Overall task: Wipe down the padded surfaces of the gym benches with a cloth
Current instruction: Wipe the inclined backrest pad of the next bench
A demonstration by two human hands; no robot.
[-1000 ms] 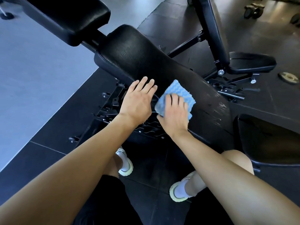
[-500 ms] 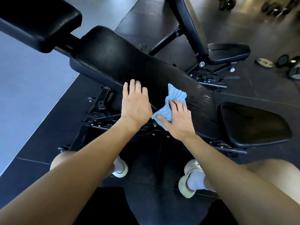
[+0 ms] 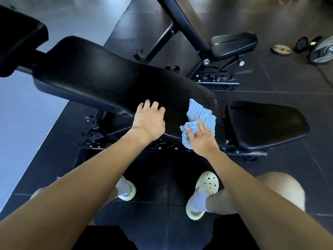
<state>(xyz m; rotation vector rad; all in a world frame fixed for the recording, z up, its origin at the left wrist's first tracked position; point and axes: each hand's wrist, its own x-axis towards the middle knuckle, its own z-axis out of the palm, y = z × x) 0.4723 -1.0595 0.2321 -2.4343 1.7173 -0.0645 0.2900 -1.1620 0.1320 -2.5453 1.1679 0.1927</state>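
A black gym bench runs across the view, with a long padded backrest (image 3: 108, 76) and a separate seat pad (image 3: 264, 121) at the right. My right hand (image 3: 202, 137) presses a blue and white striped cloth (image 3: 205, 116) against the lower end of the backrest, near the gap to the seat; its fingers lie fairly straight on the bunched cloth. My left hand (image 3: 149, 120) rests on the near edge of the backrest, fingers bent over the padding, holding nothing.
A second black bench (image 3: 232, 44) stands behind, its backrest raised steeply. Another black pad (image 3: 19, 38) sits at the far left. Weight plates (image 3: 282, 49) and dumbbells (image 3: 322, 49) lie on the dark rubber floor at the right. My two feet in pale clogs (image 3: 205, 184) stand below the bench frame.
My right hand has slid the cloth along the backrest toward the seat end. My left hand shifted the same way along the pad's edge, and its fingers have curled. The view moved right.
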